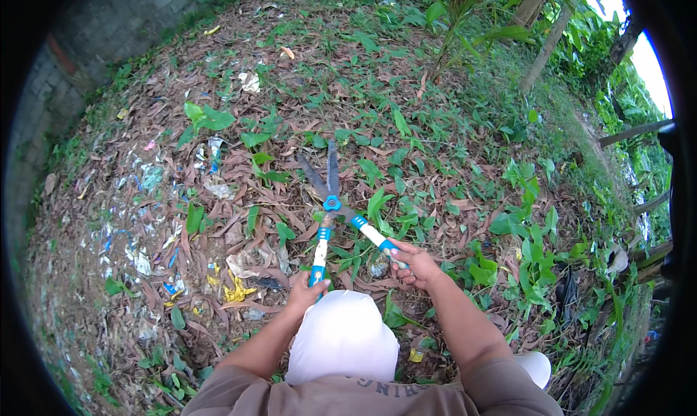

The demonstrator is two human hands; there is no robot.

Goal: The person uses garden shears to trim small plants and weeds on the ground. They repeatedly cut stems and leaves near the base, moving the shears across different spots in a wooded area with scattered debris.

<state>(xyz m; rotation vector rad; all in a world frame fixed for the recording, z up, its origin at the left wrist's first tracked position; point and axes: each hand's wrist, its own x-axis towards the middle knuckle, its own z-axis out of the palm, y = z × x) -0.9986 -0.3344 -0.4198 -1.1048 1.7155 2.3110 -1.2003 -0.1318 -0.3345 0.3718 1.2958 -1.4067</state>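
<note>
A pair of hedge shears (331,203) with blue-and-white handles points away from me, low over the ground, its two dark blades parted in a narrow V. My left hand (307,291) is wrapped around the end of the left handle, beside my knee in white trousers (344,334). The right handle's end sits in the grip of my right hand (413,264), held out to the right. Around the blades lie dry brown leaves (283,198) and low green weeds (375,203). Whether the blades touch any stem cannot be told.
Plastic scraps (142,261) litter the ground on the left, with a yellow wrapper (237,289) near my left hand. A block wall (152,21) bounds the far left. Trunks (550,37) and a young palm (452,24) stand far right; branches (634,132) jut in at the right edge.
</note>
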